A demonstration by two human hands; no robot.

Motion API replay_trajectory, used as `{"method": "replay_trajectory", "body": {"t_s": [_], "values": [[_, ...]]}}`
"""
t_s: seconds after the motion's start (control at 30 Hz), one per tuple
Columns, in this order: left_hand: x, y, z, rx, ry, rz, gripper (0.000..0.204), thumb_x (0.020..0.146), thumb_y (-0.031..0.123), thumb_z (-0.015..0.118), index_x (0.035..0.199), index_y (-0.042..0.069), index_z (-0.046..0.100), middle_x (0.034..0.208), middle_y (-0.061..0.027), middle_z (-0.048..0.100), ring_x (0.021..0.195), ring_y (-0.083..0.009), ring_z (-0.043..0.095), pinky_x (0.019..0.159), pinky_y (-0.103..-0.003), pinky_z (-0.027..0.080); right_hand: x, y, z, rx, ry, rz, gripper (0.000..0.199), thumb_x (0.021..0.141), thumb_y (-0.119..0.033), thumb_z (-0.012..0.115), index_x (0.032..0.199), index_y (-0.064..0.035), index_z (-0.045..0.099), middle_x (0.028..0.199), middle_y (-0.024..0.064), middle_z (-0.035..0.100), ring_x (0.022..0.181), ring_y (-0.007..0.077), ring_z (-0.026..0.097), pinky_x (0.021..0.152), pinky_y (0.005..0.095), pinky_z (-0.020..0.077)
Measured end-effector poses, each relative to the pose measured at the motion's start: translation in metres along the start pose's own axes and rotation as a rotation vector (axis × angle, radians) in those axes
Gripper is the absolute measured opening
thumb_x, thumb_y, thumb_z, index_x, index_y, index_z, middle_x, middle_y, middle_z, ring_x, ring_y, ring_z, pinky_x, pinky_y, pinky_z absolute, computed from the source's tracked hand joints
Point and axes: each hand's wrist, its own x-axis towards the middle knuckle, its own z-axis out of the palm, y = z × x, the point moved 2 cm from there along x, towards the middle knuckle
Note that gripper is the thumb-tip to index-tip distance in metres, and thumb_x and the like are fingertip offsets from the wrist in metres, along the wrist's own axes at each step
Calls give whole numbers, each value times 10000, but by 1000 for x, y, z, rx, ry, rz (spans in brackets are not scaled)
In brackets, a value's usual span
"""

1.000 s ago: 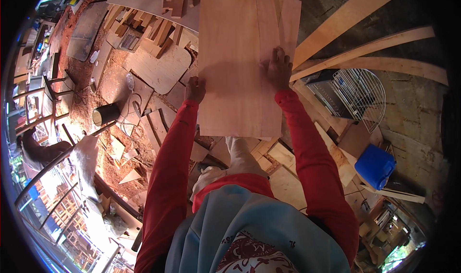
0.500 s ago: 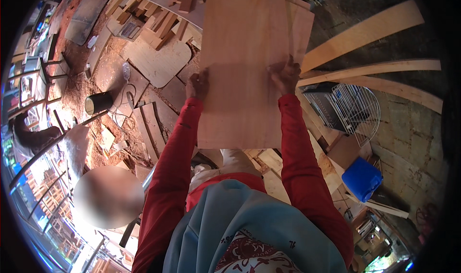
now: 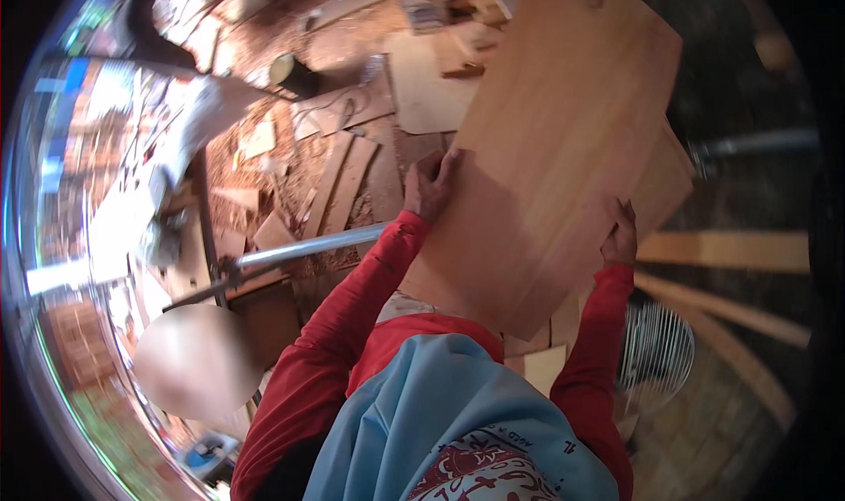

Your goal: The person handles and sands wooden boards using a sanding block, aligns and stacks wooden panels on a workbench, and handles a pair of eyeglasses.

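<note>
A wide, smooth wooden board is held out in front of me, slanting from lower left to upper right. My left hand grips its left edge, thumb on top and the other fingers partly hidden at the rim. On the opposite edge my right hand is closed, with its thumb over the top face. Beneath the board's right side another wooden panel sticks out; I cannot tell whether it is held too.
Left of the board lie wood strips, sawdust and a dark cylindrical container. A metal pipe runs near my left forearm. To the right are long planks and a white wire fan guard.
My view has swung left, so the floor things now appear farther right. The board has tilted from upright in the picture to slanting rightward, both hands still on its edges.
</note>
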Motion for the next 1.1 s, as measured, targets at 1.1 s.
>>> {"method": "replay_trajectory", "body": {"t_s": [1.1], "values": [[-807,-116,-441,-56,2209,-454,281,963,266,577,1107,25,579,980,-45,614,864,-106,562,738,-259,448,-588,484,637,-315,-1546,918,365,873,-164,698,1163,22,579,1059,113,654,922,221,655,812,351,550]]}}
